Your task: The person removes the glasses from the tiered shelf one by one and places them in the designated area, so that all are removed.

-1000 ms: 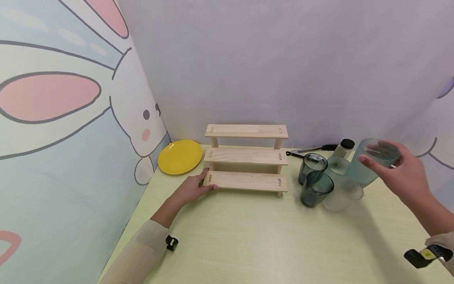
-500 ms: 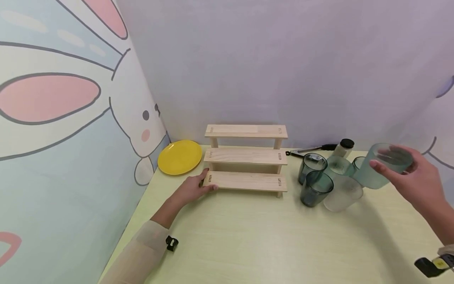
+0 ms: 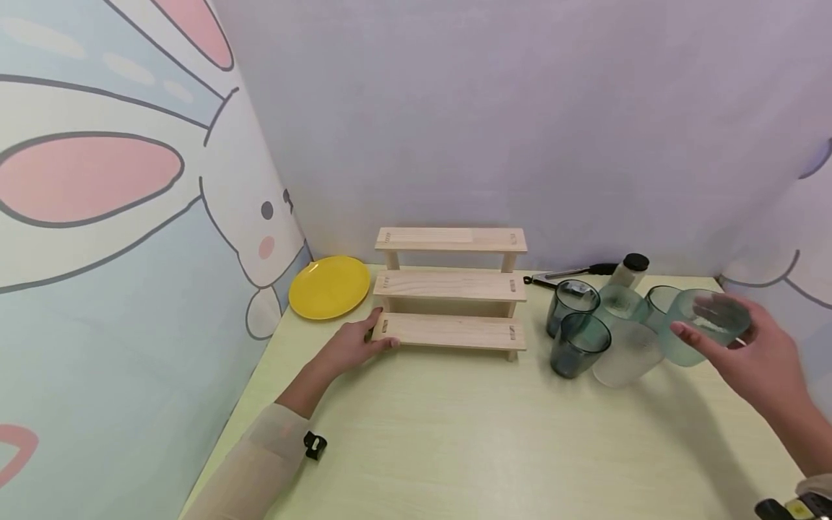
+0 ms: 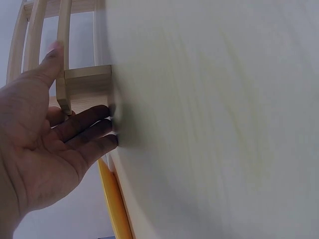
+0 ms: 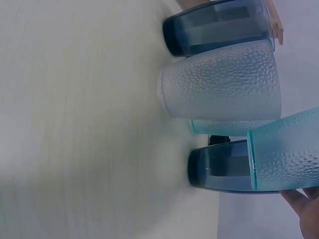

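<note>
My right hand (image 3: 770, 361) grips a teal pebbled tumbler (image 5: 286, 152), its thumb on the near side. In the right wrist view the tumbler's base is off the table, and a dark blue-grey glass (image 5: 222, 167) stands behind it. Beside it in the head view are a clear frosted tumbler (image 3: 627, 354), another teal tumbler (image 3: 622, 303) and two smoky glasses, the nearer one (image 3: 578, 350) in front. My left hand (image 3: 351, 347) holds the left end of the lowest step of a three-tier wooden rack (image 3: 451, 331), thumb on the plank and fingers around its end.
A yellow plate (image 3: 329, 287) lies left of the rack, near the patterned wall. Behind the glasses are a small jar with a black lid (image 3: 635, 262) and a black-handled utensil (image 3: 602, 269). The plain wall (image 3: 455, 130) rises right behind the rack.
My right hand has carried the teal tumbler rightward, then lowered it. A smoky glass behind it has come into sight. The left hand and rack have stayed put.
</note>
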Action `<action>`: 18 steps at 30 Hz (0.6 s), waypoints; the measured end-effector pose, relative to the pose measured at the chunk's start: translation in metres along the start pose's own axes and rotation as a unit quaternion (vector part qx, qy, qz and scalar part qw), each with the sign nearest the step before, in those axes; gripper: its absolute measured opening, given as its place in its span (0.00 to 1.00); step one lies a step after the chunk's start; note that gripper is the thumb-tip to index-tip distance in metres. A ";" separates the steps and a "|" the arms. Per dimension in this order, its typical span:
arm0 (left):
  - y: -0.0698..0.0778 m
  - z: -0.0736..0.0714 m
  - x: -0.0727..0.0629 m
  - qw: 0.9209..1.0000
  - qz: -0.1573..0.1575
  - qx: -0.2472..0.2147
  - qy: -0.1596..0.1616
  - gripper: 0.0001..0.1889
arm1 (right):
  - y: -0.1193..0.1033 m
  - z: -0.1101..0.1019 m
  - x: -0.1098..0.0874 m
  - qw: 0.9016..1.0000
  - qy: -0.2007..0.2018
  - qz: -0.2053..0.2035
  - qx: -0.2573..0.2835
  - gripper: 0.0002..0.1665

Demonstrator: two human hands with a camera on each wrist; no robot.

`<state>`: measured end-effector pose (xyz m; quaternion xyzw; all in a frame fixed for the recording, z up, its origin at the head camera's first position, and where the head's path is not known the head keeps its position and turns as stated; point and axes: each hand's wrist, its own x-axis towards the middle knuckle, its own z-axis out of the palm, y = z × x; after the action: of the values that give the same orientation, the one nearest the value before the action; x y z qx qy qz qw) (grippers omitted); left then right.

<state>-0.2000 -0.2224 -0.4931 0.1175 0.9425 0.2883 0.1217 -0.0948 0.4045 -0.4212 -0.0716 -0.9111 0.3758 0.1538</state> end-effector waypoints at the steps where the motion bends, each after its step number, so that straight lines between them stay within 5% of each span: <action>1: 0.000 0.000 0.000 1.000 0.000 0.001 0.000 0.58 | 0.002 0.002 -0.002 1.000 0.002 0.004 0.003 0.35; 18: -0.001 0.000 -0.001 1.000 0.005 -0.006 0.002 0.58 | 0.028 0.024 -0.022 0.998 0.027 0.046 -0.032 0.53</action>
<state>-0.1996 -0.2235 -0.4936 0.1206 0.9406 0.2944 0.1189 -0.0819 0.4028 -0.4621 -0.1282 -0.9139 0.3509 0.1591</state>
